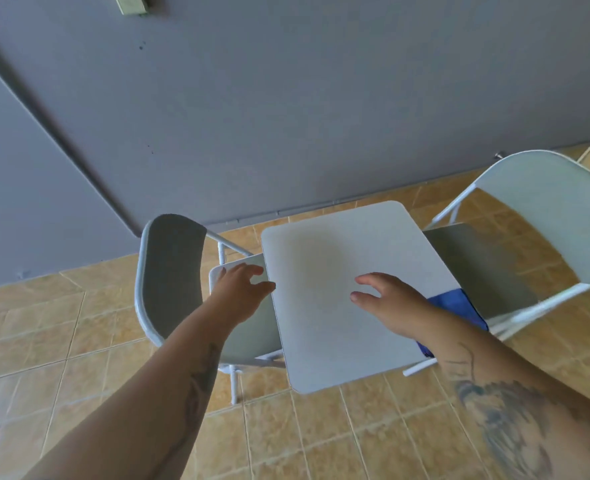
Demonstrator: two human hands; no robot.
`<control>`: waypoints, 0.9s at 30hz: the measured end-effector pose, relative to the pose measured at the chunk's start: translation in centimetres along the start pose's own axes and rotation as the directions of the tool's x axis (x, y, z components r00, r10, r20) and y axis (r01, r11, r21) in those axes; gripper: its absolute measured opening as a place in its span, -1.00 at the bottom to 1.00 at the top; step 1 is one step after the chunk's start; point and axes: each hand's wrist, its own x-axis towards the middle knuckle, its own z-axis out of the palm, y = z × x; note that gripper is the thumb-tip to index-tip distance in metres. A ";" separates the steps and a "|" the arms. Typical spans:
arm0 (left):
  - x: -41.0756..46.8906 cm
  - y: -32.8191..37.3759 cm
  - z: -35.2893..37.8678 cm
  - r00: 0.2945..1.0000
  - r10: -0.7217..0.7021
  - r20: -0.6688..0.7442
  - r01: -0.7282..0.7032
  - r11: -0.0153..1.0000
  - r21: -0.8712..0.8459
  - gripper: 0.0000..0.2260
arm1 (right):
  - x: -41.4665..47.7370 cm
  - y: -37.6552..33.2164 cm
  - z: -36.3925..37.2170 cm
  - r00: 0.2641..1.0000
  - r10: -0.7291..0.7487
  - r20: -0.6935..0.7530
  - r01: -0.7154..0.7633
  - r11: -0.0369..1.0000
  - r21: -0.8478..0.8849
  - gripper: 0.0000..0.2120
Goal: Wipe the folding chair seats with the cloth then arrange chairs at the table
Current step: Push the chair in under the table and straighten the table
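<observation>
A small white table [324, 341] stands in the middle. A white folding chair [172, 271] sits tucked at its left side, and a second white folding chair [546, 216] at its right side. A blue cloth [459, 303] lies on the table's right edge, partly hidden by my right wrist. My left hand [241, 289] hovers with fingers spread at the table's left edge, above the left chair's seat. Over the tabletop, my right hand [387, 303] is held with fingers apart and nothing in it.
A grey wall [286, 98] runs close behind the table and chairs. Tan floor tiles [355, 438] spread in front and to both sides. A small fixture [130, 3] is mounted high on the wall.
</observation>
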 end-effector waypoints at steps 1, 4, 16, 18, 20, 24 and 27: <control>-0.1 1.6 0.9 1.000 -0.013 -0.001 0.013 1.000 -0.016 -0.58 | 0.1 1.0 -1.1 1.000 -0.003 0.010 0.003 1.000 -0.009 -0.49; 0.1 6.7 4.1 0.999 -0.037 -0.006 0.037 0.997 -0.061 -0.59 | 1.3 4.8 -5.6 0.997 -0.061 0.046 0.061 0.998 -0.007 -0.48; -2.5 26.1 17.0 0.936 -0.326 -0.132 0.299 0.936 -0.188 -0.60 | 6.5 21.0 -26.6 0.928 -0.200 0.316 0.312 0.879 -0.361 -0.51; -3.1 29.2 18.6 0.922 -0.358 -0.148 0.328 0.924 -0.196 -0.60 | 6.7 22.8 -29.1 0.914 -0.233 0.331 0.347 0.872 -0.345 -0.52; -3.2 32.3 20.2 0.912 -0.377 -0.159 0.338 0.913 -0.227 -0.60 | 7.3 24.9 -31.3 0.906 -0.261 0.334 0.367 0.878 -0.308 -0.54; -2.1 38.4 23.6 0.874 -0.447 -0.192 0.387 0.878 -0.281 -0.59 | 9.7 28.2 -35.1 0.862 -0.334 0.381 0.458 0.836 -0.303 -0.54; -1.1 43.4 26.8 0.821 -0.517 -0.241 0.431 0.839 -0.331 -0.60 | 12.0 30.7 -38.6 0.810 -0.352 0.468 0.519 0.803 -0.295 -0.54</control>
